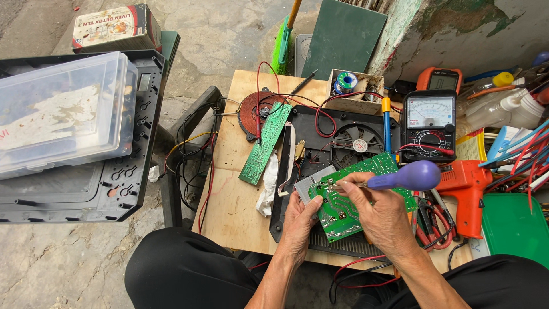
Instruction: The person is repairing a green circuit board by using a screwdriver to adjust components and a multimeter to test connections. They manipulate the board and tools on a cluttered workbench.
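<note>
My left hand (298, 224) grips the green board (349, 197) by its near-left edge, thumb curled over the top, tilting it above the black casing (309, 134) on the tabletop (234, 206). My right hand (380, 214) is closed around a screwdriver (394, 178) with a purple handle; its tip rests on the board close to its left edge, at about 9 o'clock from my right hand.

At 12 o'clock from the board a fan (357, 143) sits in the casing. At 10 o'clock a long, narrow second board (265, 143) lies slanted, with a copper coil (258, 111) just beyond it and red wires looping over both. A white rag (267, 186) lies at 9 o'clock. At 1 o'clock stands an analog meter (430, 123), an orange meter (439, 80) behind it. An orange tool (466, 191) lies at 3 o'clock, touching the screwdriver handle's end. Far off at 9 o'clock a clear bin (63, 111) rests on a black panel (86, 183).
</note>
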